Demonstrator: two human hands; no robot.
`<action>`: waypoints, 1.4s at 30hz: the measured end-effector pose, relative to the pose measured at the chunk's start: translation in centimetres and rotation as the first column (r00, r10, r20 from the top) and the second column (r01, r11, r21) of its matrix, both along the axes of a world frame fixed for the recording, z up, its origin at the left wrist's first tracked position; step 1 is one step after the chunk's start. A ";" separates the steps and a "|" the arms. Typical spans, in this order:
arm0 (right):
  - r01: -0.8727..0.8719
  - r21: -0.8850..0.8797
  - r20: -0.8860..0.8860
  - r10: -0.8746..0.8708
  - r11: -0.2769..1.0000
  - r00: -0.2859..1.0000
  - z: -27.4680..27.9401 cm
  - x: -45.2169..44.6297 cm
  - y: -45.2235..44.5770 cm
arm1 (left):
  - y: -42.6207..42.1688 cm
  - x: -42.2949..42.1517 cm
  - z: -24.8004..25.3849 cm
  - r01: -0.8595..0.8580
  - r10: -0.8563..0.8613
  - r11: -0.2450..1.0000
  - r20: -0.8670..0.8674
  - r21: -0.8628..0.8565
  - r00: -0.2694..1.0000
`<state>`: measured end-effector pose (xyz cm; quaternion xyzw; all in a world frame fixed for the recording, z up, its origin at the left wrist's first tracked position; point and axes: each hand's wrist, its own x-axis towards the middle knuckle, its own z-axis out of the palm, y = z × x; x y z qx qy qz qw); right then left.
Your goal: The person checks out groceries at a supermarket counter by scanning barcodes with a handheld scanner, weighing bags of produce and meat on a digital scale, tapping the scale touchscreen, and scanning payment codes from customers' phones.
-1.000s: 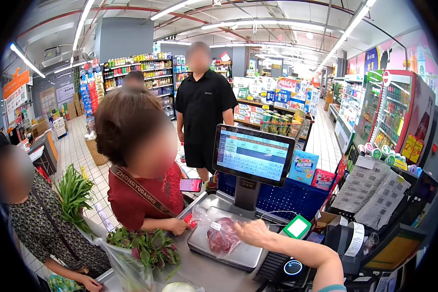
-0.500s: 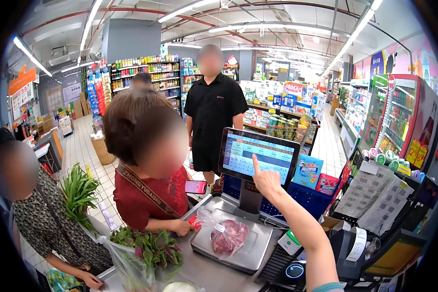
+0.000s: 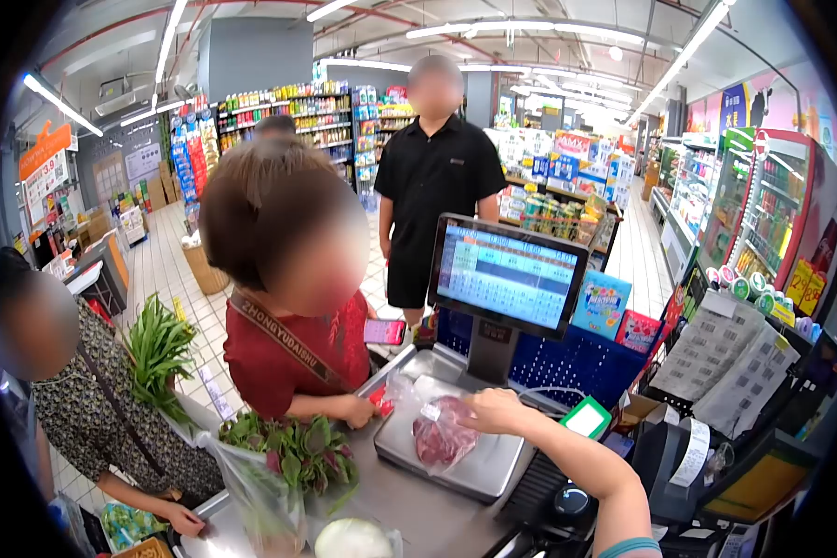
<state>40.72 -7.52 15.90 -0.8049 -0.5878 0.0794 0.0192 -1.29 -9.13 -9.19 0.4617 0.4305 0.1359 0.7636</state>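
Observation:
My right hand (image 3: pixel 495 411) is at the right edge of a clear plastic bag of red meat (image 3: pixel 445 433), its fingers bent down against the bag; their tips are too small to tell whether they grip it. The bag lies on the metal plate of a scale (image 3: pixel 493 470). Behind the scale stands a touch screen (image 3: pixel 509 272), lit blue. A small green-framed device (image 3: pixel 586 418) is just right of my forearm. My left hand is out of view.
Across the counter (image 3: pixel 381 502), a person in red (image 3: pixel 288 358) holds a pink-screened phone (image 3: pixel 383 331). Leafy greens (image 3: pixel 293 456) and a round pale vegetable (image 3: pixel 353 539) are at the front left. Other people stand beyond. A printer (image 3: pixel 665 470) is at the right.
My right hand moved from the meat bag up to the screen, touched it with the index finger, and came back down to the bag. The view has shifted slightly.

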 end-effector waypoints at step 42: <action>0.149 0.484 -0.716 0.292 0.862 0.634 -19.4 -23.2 -1.9 | 7.6 1.0 6.6 0.764 -0.026 -0.003 -0.764 0.646 0.645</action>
